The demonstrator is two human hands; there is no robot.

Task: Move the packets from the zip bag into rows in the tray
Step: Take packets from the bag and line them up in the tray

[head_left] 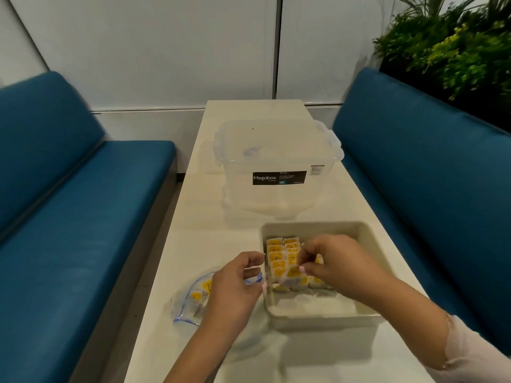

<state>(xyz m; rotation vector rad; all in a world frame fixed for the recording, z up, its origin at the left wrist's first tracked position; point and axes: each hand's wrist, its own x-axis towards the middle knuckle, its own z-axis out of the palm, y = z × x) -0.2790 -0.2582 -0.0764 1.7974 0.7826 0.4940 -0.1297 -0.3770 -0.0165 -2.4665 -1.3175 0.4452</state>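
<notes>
Counts, head view.

Table (pixel 193 230): 1.
Tray (pixel 326 313), near right part of table: 1.
Packets (pixel 276 257) in tray: two columns along its left wall plus a row across the middle; about 10 show in the columns, 4 or 5 in the row. Exact total uncertain, since the right hand (pixel 337 262) covers some.
Zip bag (pixel 190 299), near left edge of table: 1. Packets inside: at least 3 show; the left hand (pixel 235 288) hides the rest.
Clear lidded box (pixel 276 161), far half of table: 1.
Benches (pixel 69 217): 2, one at each long edge.
Hands: 2.
</notes>
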